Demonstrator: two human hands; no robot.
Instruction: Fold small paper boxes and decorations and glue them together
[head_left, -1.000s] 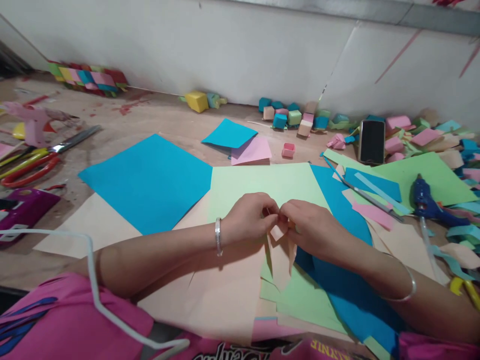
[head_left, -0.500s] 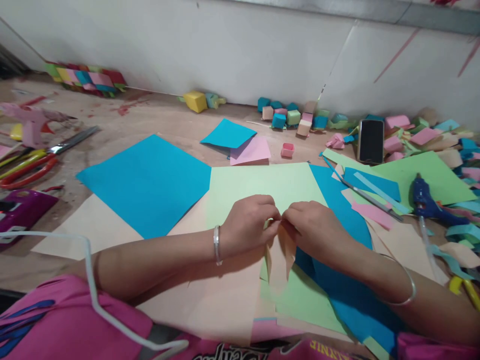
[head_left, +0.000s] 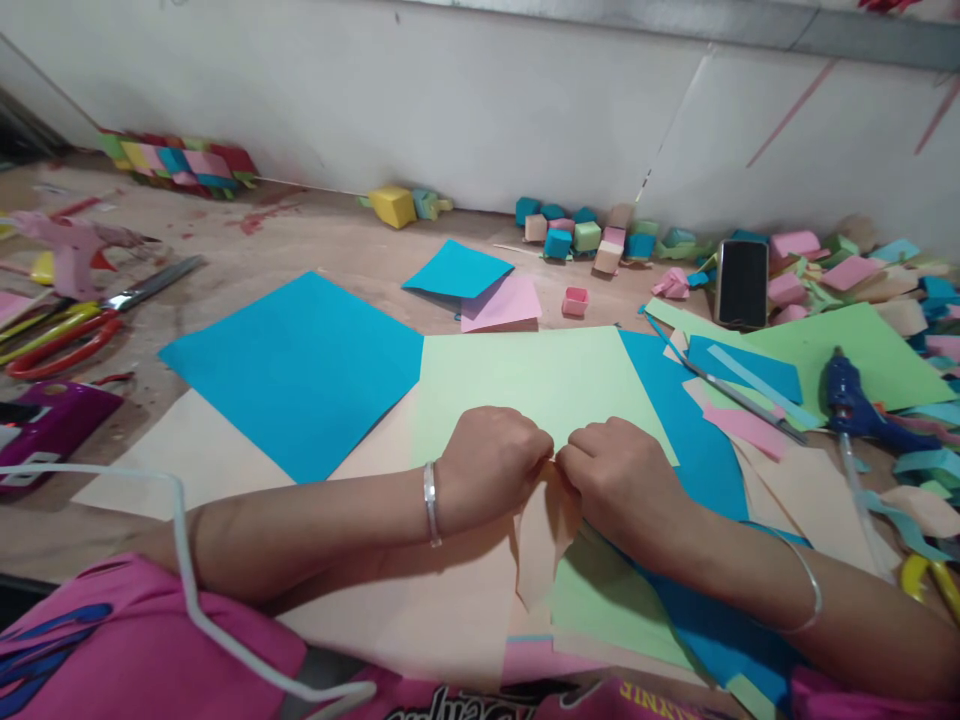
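Tabletop point(head_left: 322, 228), coloured sheets point(head_left: 300, 375) around peach strip point(head_left: 535, 550)

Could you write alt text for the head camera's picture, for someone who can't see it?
A person's left hand and right hand pinch peach paper between them, over overlapping colored sheets. Around them lie a large blue sheet, a phone, a blue glue gun and small paper cubes near a pale wall.
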